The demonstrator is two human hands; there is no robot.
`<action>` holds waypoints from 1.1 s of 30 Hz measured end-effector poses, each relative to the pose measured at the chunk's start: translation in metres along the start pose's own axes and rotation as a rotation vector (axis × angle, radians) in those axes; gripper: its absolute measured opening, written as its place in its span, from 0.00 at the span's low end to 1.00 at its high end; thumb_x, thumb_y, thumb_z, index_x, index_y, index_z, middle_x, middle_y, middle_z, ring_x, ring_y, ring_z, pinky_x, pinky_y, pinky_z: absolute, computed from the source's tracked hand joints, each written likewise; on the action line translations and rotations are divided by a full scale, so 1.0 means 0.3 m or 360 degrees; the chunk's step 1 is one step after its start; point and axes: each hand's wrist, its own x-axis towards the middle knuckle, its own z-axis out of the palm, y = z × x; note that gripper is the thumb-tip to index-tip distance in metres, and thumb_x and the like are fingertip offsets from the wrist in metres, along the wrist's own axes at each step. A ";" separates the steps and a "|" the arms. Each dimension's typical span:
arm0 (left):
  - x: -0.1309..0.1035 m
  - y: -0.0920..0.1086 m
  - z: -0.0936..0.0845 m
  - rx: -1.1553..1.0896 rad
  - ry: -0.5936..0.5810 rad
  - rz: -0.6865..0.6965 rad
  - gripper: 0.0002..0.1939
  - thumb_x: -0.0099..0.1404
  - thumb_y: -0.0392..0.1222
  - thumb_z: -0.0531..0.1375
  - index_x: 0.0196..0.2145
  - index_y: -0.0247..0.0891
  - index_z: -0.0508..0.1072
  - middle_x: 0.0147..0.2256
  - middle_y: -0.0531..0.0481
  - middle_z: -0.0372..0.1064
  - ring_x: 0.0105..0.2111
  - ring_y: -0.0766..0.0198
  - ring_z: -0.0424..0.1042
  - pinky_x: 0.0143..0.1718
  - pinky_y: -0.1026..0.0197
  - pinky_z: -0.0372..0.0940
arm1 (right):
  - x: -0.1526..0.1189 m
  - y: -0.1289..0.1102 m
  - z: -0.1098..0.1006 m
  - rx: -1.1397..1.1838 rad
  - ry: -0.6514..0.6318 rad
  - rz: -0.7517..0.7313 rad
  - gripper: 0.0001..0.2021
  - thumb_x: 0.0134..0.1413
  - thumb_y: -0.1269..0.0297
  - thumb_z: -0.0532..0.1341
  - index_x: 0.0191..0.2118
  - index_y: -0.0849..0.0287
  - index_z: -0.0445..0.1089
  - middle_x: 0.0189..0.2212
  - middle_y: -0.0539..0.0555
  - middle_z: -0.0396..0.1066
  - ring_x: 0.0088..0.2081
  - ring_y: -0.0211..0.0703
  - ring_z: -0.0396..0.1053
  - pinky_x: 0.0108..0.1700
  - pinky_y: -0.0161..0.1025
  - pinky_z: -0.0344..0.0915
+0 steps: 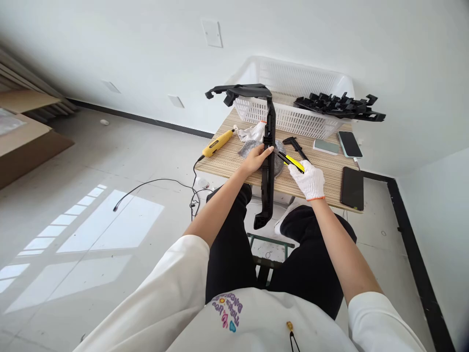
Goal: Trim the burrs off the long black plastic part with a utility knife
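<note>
Room: white walls, pale tiled floor with sun patches, a black skirting line; a small wood-grain table [234,159] stands against the wall.
Part: a long black plastic strip [269,166] lies across the table, running away from the seated person, its near end hanging past the table edge over the lap and bent into a short foot, its far end reaching up to the basket. It is narrow, matte, ribbed along its length.
Left hand: the bare left hand [256,157] is closed on the strip's left side near mid-length, fingers wrapped over its edge.
Right hand: the right hand [309,178], in a white knit glove, is clamped on a yellow-and-black knife [291,161], whose tip touches the strip just beside the left fingers.
Basket: a white basket [293,120] stands at the table's back; more black parts [339,105] lie across its rim.
Table clutter: a yellow tool [219,142] with a cord at left, a rag [252,132], a black caliper [296,145], and two phones [351,166] at right.
</note>
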 end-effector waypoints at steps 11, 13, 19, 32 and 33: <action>0.002 -0.007 -0.003 -0.0056 0.0011 -0.0051 0.29 0.59 0.67 0.62 0.25 0.40 0.57 0.23 0.58 0.48 0.23 0.71 0.55 0.24 0.64 0.50 | 0.009 0.002 -0.001 0.0083 0.0020 0.0091 0.23 0.55 0.39 0.59 0.39 0.53 0.76 0.27 0.53 0.76 0.30 0.47 0.71 0.30 0.38 0.52; 0.002 -0.006 -0.001 -0.0081 0.0007 -0.0046 0.29 0.58 0.68 0.63 0.26 0.40 0.58 0.24 0.57 0.51 0.24 0.71 0.58 0.25 0.64 0.52 | 0.009 0.001 -0.001 0.0065 0.0020 0.0088 0.22 0.56 0.39 0.59 0.39 0.53 0.76 0.27 0.53 0.76 0.30 0.47 0.71 0.30 0.38 0.52; 0.001 -0.006 0.003 -0.0098 0.0014 0.0015 0.28 0.58 0.68 0.62 0.28 0.39 0.62 0.25 0.56 0.54 0.25 0.69 0.61 0.25 0.64 0.54 | 0.010 -0.007 -0.007 0.0043 -0.0015 0.0090 0.22 0.56 0.40 0.59 0.39 0.55 0.76 0.27 0.54 0.75 0.30 0.47 0.70 0.30 0.38 0.52; -0.008 -0.017 -0.002 0.0145 0.0037 0.0135 0.26 0.63 0.67 0.58 0.29 0.39 0.68 0.26 0.54 0.55 0.28 0.66 0.62 0.31 0.62 0.57 | 0.014 0.001 0.009 0.0048 0.0013 0.0084 0.22 0.56 0.40 0.59 0.38 0.55 0.75 0.27 0.53 0.74 0.30 0.47 0.70 0.30 0.38 0.55; -0.005 -0.015 -0.002 0.0147 0.0056 0.0141 0.26 0.63 0.67 0.58 0.29 0.38 0.69 0.26 0.53 0.56 0.29 0.65 0.62 0.31 0.62 0.58 | 0.014 0.001 0.008 0.0044 0.0005 0.0086 0.22 0.55 0.40 0.59 0.38 0.55 0.75 0.26 0.53 0.74 0.30 0.47 0.69 0.30 0.38 0.54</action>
